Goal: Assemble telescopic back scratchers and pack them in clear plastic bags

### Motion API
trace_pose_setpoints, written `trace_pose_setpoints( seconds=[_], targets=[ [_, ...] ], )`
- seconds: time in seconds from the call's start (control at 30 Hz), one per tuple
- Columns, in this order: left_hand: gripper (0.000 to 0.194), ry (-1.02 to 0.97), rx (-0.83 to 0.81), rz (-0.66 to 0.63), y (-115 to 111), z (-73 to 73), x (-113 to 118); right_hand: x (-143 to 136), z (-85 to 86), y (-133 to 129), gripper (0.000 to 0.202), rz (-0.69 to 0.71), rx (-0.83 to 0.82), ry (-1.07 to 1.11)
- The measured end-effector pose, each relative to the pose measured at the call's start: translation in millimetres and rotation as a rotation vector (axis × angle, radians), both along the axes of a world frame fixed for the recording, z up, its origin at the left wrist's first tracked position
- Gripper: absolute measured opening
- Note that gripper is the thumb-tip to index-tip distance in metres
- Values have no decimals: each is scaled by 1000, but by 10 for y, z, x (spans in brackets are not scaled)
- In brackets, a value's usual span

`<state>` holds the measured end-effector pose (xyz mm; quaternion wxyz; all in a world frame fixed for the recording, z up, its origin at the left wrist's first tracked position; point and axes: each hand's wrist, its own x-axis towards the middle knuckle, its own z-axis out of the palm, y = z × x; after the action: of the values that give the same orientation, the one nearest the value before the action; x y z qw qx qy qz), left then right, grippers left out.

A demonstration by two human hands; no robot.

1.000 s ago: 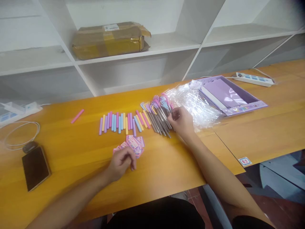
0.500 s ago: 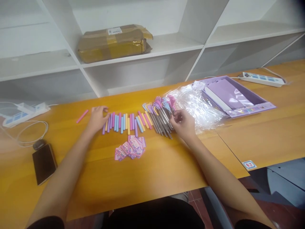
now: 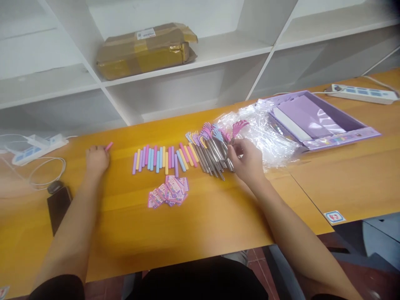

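Note:
My left hand (image 3: 97,159) is closed over a pink stick (image 3: 109,146) at the left, whose end shows past the fingertips. Pinched in my right hand (image 3: 245,158) is a metal rod topped by a pink hand-shaped piece (image 3: 240,126). Beside it lies a pile of metal rods (image 3: 210,156) with coloured hand-shaped tops. A row of pink, purple, blue and yellow sticks (image 3: 161,158) runs across the middle of the table. Nearer to me is a small heap of pink printed cards (image 3: 168,191).
Clear plastic wrappers (image 3: 265,137) lie against an open purple box (image 3: 340,139) at the right. Power strips (image 3: 365,94) sit at both sides. A phone (image 3: 58,208) is by my left forearm. A taped carton (image 3: 146,52) rests on the shelf.
My left hand has moved left, from the row of sticks to the separate pink stick. The pink-topped rod in my right hand now stands out above the pile.

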<state>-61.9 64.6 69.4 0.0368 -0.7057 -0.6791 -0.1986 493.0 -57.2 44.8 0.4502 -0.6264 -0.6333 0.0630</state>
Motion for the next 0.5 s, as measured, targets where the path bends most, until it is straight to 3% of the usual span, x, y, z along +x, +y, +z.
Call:
trace_pose_setpoints(
  seconds=[0.13,0.27,0.37,0.4,0.5],
  targets=[
    [24,-50,5,83,-359,-63,-43,24,50,-56,20,11,33,5],
    [27,-153,-17,36,-880,-88,302,-75,229,-145,25,-12,138,256],
    [37,-218,-100,-113,-1398,-159,788,-311,409,-225,27,155,111,581],
    [37,-256,-137,-222,-1554,-186,960,-415,451,-253,27,244,66,682],
    [33,-312,-152,-472,-1870,-251,1368,-743,453,-327,33,461,-104,905]
  ],
)
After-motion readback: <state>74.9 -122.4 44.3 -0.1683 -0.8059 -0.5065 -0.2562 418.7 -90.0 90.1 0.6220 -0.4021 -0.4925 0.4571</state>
